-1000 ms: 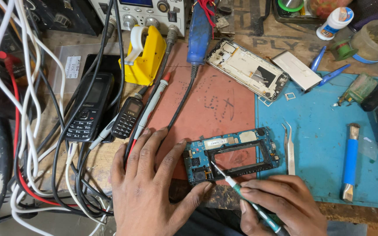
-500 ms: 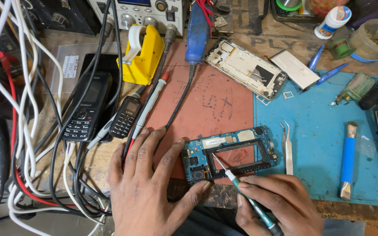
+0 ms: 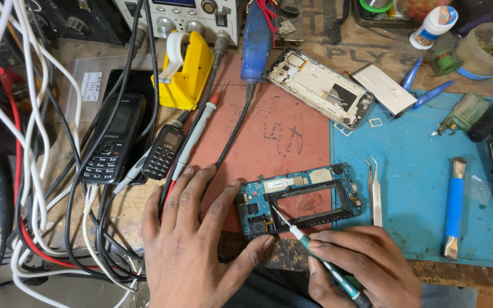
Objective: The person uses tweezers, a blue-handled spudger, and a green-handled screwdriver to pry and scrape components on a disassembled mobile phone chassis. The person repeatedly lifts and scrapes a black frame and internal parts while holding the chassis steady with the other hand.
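Head view: a blue circuit board (image 3: 299,197) is steadied on the desk (image 3: 269,131) by the flat, spread left hand (image 3: 192,251); a green screwdriver (image 3: 315,256) is gripped by the right hand (image 3: 363,268), tip touching the board.

Showing glossy blue laminate on the circuit board (image 3: 299,199), shiny bare metal on the tweezers (image 3: 374,191), matt rubbery blue on the mat (image 3: 423,188), rough worn wood on the workbench (image 3: 338,51).
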`<state>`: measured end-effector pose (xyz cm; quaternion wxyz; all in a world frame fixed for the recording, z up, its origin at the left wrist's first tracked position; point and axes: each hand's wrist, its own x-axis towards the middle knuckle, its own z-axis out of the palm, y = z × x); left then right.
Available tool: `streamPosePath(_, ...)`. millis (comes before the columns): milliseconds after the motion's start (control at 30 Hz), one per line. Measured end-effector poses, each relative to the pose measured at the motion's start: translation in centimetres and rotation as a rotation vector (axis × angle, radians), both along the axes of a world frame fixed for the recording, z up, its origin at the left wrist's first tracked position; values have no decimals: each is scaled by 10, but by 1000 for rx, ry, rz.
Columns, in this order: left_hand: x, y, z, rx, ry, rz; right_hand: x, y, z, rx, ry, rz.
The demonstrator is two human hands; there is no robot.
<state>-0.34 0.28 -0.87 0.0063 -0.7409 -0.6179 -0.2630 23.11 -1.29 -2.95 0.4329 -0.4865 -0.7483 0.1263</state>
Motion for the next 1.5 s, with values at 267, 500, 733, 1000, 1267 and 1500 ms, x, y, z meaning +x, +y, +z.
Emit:
streamPosePath(267, -1, -1, 0, -9, 4, 1, -1, 2, 2, 30, -10, -23)
streamPosePath(500, 0, 0, 0, 1, -4, 2, 4, 1, -3, 8, -32, -18)
streamPosePath(733, 1, 0, 0, 18, -11, -2, 6, -2, -6, 13, 23, 8)
streamPosePath(1000, -1, -1, -1, 2, -5, -2, 10, -6, -5, -53, 60, -24)
streamPosePath(1267, -1, -1, -6, 1, 3, -2, 23, -5, -23, -58, 69, -39)
streamPosePath(1500, -1, 1, -8, -3, 7, 4, 18, 1, 0, -393, 329, -184)
